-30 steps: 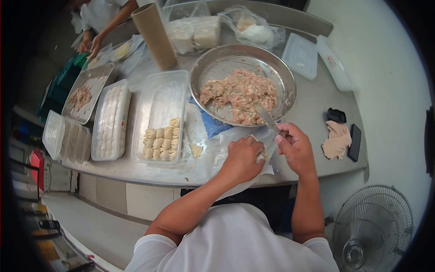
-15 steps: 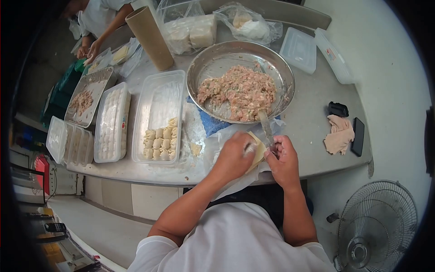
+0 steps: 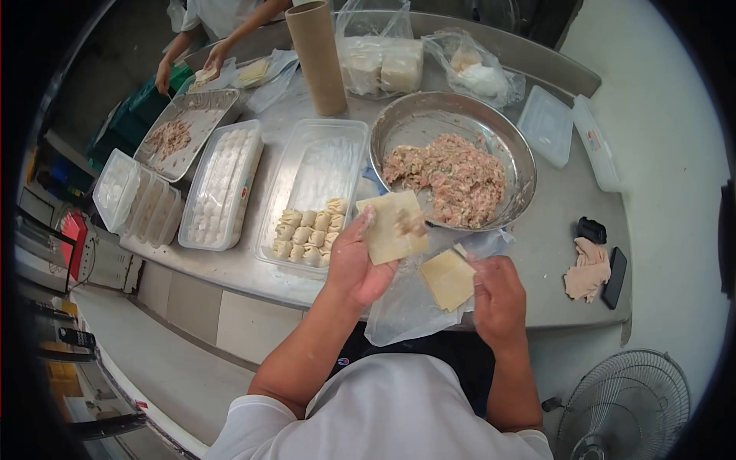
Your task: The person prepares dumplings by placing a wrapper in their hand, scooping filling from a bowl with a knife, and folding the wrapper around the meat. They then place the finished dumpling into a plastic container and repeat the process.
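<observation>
White-dusted left hand [image 3: 354, 268] has the wrapper [image 3: 385, 236] pinched along one side by the bowl [image 3: 523, 162], so a tilt could slide that meat smear [image 3: 410, 223] off, and the right hand [image 3: 502, 297], curled around can't-tell-what, might drag the wrapper stack [image 3: 447, 282] beside it.

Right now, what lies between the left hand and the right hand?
The head view shows the wrapper stack between the left hand and the right hand, with the plastic sheet under it.
</observation>
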The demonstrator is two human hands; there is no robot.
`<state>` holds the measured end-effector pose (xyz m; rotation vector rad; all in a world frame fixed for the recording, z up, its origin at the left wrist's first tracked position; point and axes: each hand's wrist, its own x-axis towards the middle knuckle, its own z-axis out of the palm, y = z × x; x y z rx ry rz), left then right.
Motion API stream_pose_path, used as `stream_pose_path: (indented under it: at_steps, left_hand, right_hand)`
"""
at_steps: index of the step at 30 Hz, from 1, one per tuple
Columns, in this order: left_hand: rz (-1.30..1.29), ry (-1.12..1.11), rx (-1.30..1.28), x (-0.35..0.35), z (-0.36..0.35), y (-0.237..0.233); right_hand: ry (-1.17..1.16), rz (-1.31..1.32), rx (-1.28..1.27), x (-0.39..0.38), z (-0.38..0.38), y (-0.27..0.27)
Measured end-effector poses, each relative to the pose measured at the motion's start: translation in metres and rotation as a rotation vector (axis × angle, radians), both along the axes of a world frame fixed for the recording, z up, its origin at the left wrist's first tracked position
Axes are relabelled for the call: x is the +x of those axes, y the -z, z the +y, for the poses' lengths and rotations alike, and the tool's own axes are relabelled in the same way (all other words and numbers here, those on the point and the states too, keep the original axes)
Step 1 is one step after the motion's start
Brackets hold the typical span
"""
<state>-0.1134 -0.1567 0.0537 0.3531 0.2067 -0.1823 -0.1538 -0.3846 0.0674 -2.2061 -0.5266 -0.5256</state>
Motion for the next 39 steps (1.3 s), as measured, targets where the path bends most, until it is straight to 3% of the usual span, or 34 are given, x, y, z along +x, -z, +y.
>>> stream_pose_path:
  at_steps: [6,10,15,16,18,22,24,25,27,28,30,33,37,39]
  left_hand:
    - [0.030,-0.026,0.053,0.002,0.007,0.008]
    - [0.105,-0.182,0.143,0.005,0.003,0.014]
    - [-0.039,-0.105,0.159,0.006,-0.005,0.022]
    - [-0.045,-0.111,0.159,0.006,-0.003,0.019]
    - [-0.245,0.014,-0.108,0.000,0.006,0.010]
    - [-0.230,0.006,-0.064,-0.004,0.014,-0.012]
    - [-0.108,0.145,0.540,-0.003,0.015,-0.007]
    - [-0.107,0.142,0.539,-0.003,0.016,-0.002]
    - [-0.590,0.025,1.432,-0.005,0.018,0.006]
    - [-0.588,0.026,1.432,-0.004,0.018,0.006]
    - [-0.737,-0.063,1.676,0.001,0.017,0.004]
    - [-0.778,-0.016,1.854,0.004,0.015,0.013]
    - [-0.619,-0.283,1.648,0.014,0.017,0.005]
    - [-0.600,-0.374,1.654,0.009,0.008,-0.005]
  right_hand:
    - [-0.004,-0.030,-0.319,0.002,-0.005,0.001]
    - [0.050,0.068,-0.217,-0.007,-0.004,-0.011]
    - [-0.033,0.013,-0.206,0.007,0.012,0.012]
    - [-0.038,0.006,-0.207,0.009,0.010,0.010]
    - [-0.051,-0.037,-0.209,0.007,0.007,-0.003]
    - [-0.053,0.084,-0.061,0.004,-0.001,-0.030]
    - [-0.090,0.134,-0.060,0.004,-0.004,-0.038]
    - [-0.094,0.134,-0.061,0.005,-0.005,-0.037]
    - [-0.171,0.079,-0.200,0.006,-0.006,-0.033]
    - [-0.171,0.082,-0.200,0.006,-0.006,-0.034]
    - [-0.204,0.162,-0.336,0.005,-0.006,-0.040]
    - [-0.207,0.159,-0.393,0.009,-0.019,-0.056]
    - [-0.090,0.168,-0.253,0.014,-0.023,-0.062]
    - [0.015,0.370,-0.083,0.017,-0.019,-0.043]
